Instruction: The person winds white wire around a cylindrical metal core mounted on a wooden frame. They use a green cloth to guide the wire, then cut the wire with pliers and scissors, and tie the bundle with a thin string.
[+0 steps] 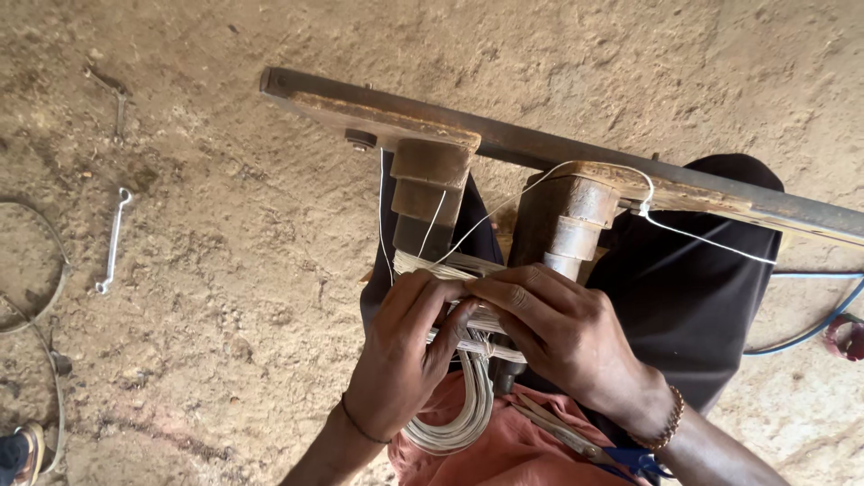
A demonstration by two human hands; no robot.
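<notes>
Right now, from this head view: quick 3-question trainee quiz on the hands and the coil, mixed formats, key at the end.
1. True or false: both hands touch the pale wire coil.
2. Which lies on the dirt floor left of the work? A) a ring spanner B) a hammer C) a drill
3. Fill in: a thin white string runs across the rusty metal ____ above the hands.

Key
1. True: the left hand and right hand both press on the coil.
2. A: the ring spanner.
3. Bar: the rusty metal bar.
</notes>
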